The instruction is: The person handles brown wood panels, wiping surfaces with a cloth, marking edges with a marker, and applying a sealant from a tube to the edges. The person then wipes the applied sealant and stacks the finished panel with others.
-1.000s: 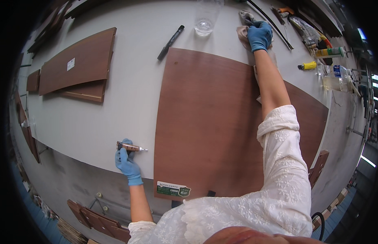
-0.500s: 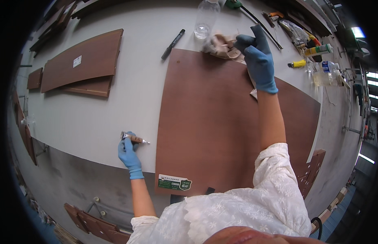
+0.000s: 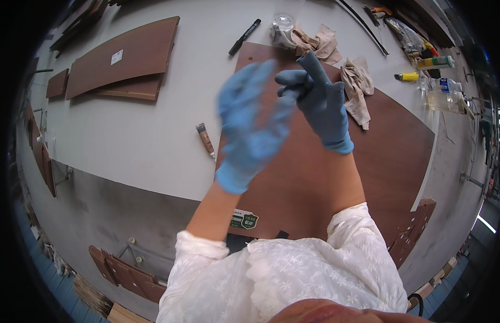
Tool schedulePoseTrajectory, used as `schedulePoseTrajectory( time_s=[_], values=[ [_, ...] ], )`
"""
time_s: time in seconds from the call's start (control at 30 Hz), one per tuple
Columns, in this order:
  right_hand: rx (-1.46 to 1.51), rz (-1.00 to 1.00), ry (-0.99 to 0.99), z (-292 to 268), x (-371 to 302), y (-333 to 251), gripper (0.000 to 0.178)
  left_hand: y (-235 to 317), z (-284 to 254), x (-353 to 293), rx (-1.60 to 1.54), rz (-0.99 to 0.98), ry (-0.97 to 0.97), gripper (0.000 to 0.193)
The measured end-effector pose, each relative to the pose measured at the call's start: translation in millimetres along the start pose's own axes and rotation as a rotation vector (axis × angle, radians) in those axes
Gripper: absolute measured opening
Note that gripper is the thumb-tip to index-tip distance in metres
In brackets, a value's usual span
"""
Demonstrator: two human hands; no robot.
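Observation:
My left hand (image 3: 249, 121), in a light blue glove and smeared by motion, is over the brown panel (image 3: 309, 177) with its fingers apart and nothing seen in them. To its right my right hand (image 3: 322, 105), in a darker blue glove, hovers above the panel. One finger of it points up and away, others bend to the left; no held thing shows. A small brown tube (image 3: 206, 141) lies on the white table (image 3: 137, 145) by the panel's left edge. Crumpled beige cloths (image 3: 357, 89) rest near the panel's far edge, beside my right hand.
A black marker (image 3: 244, 36) lies beyond the panel's far left corner. At the far left sit stacked curved brown boards (image 3: 123, 59). A clear bottle (image 3: 284, 24) stands at the back. To the right are a yellow-handled tool (image 3: 407, 77) and another bottle (image 3: 442, 101).
My left hand has let go of the tube, now on the table, and moved right and away over the panel. My right hand has come left and nearer, away from the cloths.

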State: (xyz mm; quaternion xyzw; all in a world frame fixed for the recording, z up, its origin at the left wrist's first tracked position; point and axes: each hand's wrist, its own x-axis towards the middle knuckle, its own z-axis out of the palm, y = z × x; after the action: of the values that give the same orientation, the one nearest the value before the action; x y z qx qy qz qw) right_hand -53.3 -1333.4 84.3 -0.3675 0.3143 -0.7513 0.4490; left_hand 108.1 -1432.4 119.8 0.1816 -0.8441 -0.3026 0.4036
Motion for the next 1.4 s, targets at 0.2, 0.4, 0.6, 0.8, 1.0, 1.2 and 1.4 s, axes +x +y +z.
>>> schedulePoseTrajectory(
  time_s=[0.2,0.4,0.6,0.8,1.0,1.2,1.4],
  values=[
    [-0.039,0.051,0.417,5,-15,-2,0.084,16,90,23,-0.103,0.189,0.184,0.052],
    [0.010,-0.049,0.375,-40,-4,4,0.082,-36,115,33,-0.224,-0.014,0.125,0.034],
    [-0.056,-0.016,0.532,-56,-28,2,0.078,-97,167,60,0.505,-0.083,-0.101,0.056],
    [0.032,-0.002,0.531,-69,-48,-6,0.076,-129,164,85,0.377,-0.276,-0.357,0.018],
    [0.210,-0.068,0.408,-61,-52,-20,0.080,-48,124,122,-0.445,-0.277,-0.040,0.027],
    [0.257,-0.011,0.275,-11,-46,-39,0.102,52,68,65,-0.927,-0.607,-0.145,0.027],
    [0.331,0.029,0.170,32,-53,-42,0.105,57,27,52,-1.236,-0.723,-0.368,0.031]
  ],
)
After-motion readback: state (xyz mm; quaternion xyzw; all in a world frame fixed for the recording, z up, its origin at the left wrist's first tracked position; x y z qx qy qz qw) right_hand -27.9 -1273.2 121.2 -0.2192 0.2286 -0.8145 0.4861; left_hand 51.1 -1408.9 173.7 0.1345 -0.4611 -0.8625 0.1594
